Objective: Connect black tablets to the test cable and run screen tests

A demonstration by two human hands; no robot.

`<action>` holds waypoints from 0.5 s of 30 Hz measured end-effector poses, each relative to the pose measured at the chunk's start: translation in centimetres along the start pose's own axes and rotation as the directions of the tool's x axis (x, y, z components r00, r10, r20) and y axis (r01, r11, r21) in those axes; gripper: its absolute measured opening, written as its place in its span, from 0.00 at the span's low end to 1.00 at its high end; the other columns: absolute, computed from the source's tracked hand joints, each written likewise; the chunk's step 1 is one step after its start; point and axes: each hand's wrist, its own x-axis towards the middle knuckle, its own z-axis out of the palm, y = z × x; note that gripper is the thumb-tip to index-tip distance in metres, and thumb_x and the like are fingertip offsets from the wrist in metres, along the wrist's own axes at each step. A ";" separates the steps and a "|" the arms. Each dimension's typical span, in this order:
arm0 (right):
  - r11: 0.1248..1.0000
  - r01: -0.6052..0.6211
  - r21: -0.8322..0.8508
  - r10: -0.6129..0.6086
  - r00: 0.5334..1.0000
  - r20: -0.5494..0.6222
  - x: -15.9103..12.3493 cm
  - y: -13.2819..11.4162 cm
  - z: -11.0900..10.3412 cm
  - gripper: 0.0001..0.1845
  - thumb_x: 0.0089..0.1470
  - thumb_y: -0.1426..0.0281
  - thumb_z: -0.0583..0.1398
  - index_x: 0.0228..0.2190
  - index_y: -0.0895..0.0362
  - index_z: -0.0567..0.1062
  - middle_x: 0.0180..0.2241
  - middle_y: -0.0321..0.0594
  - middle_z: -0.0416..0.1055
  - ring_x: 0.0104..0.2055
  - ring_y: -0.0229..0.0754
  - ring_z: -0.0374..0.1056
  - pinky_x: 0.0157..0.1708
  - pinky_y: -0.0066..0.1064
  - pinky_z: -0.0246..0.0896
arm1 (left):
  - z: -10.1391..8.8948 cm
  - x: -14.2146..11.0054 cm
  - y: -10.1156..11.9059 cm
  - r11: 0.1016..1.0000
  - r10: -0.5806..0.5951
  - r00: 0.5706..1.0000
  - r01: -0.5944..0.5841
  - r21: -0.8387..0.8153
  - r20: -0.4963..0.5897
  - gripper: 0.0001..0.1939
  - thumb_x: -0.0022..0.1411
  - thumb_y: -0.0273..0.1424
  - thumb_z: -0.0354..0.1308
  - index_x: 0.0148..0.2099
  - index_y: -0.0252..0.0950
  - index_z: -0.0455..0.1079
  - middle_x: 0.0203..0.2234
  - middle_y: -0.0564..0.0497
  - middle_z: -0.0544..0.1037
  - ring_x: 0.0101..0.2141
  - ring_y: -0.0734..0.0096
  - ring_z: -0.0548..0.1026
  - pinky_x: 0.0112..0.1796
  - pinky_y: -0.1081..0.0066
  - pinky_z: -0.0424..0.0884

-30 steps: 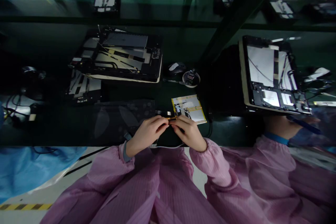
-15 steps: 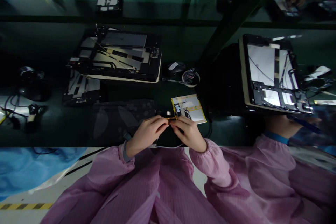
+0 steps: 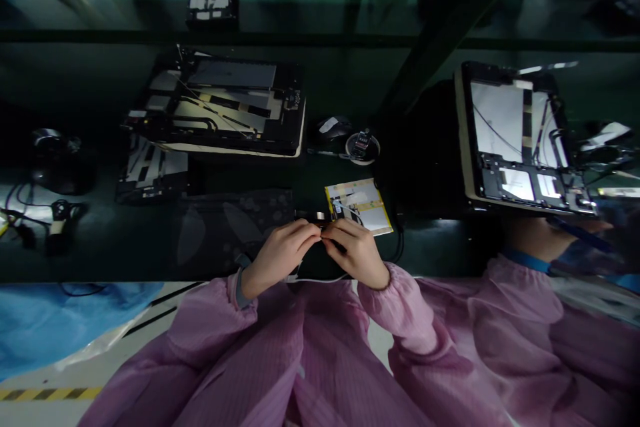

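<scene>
My left hand (image 3: 283,252) and my right hand (image 3: 356,248) meet fingertip to fingertip over the near edge of the bench. Both are closed in a pinch on a small flex cable (image 3: 321,216), dark with a bright silvery patch; fingers hide most of it. Just beyond my right hand lies a flat white battery pack (image 3: 373,212) with yellow edges and dark thin leads across its left side. Left of my fingers a dark translucent sheet (image 3: 230,217) lies flat on the bench.
Stacked tablet housings (image 3: 235,107) stand back left, with another tall stack (image 3: 515,133) at right. Between them are a round dish (image 3: 363,148) holding a small part and a black mouse-like object (image 3: 334,127). A co-worker's hand (image 3: 535,240) is at right; cables (image 3: 60,213) lie left.
My right hand has shifted slightly left, closer to my left fingertips. The orange part of the cable that showed between the hands is now mostly covered by fingers.
</scene>
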 end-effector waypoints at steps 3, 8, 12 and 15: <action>1.000 -0.010 -0.007 0.010 1.000 -0.008 0.0 -0.1 0.1 0.08 0.61 0.72 0.56 0.34 0.54 0.76 0.32 0.40 0.72 0.36 0.41 0.67 0.36 0.33 0.63 | 0.1 0.0 -0.1 1.000 0.001 1.000 -0.001 -0.004 -0.007 0.07 0.69 0.28 0.50 0.38 0.37 0.68 0.31 0.53 0.74 0.32 0.73 0.74 0.36 0.73 0.69; 0.998 -0.059 0.013 0.060 0.997 -0.054 -0.2 -0.1 0.2 0.08 0.61 0.71 0.56 0.36 0.54 0.76 0.33 0.40 0.72 0.36 0.41 0.67 0.36 0.33 0.63 | 0.2 -0.2 -0.2 1.000 -0.007 1.000 0.007 -0.007 -0.023 0.06 0.69 0.28 0.50 0.39 0.37 0.68 0.32 0.52 0.75 0.33 0.73 0.74 0.37 0.72 0.70; 0.998 -0.056 0.004 0.056 0.996 -0.065 -0.3 -0.1 0.2 0.09 0.62 0.71 0.55 0.37 0.55 0.76 0.32 0.40 0.72 0.36 0.41 0.68 0.36 0.32 0.63 | 0.1 -0.2 -0.1 1.000 0.007 0.999 -0.007 -0.012 -0.038 0.05 0.68 0.27 0.51 0.39 0.37 0.68 0.32 0.53 0.75 0.33 0.74 0.74 0.37 0.73 0.70; 0.999 -0.034 -0.004 0.034 0.998 -0.055 -0.3 -0.1 0.1 0.09 0.62 0.71 0.55 0.37 0.55 0.76 0.31 0.40 0.71 0.36 0.40 0.67 0.35 0.32 0.63 | 0.1 -0.1 0.0 1.000 0.012 0.999 -0.013 -0.015 -0.047 0.05 0.68 0.26 0.52 0.39 0.36 0.68 0.31 0.53 0.74 0.32 0.74 0.74 0.36 0.73 0.70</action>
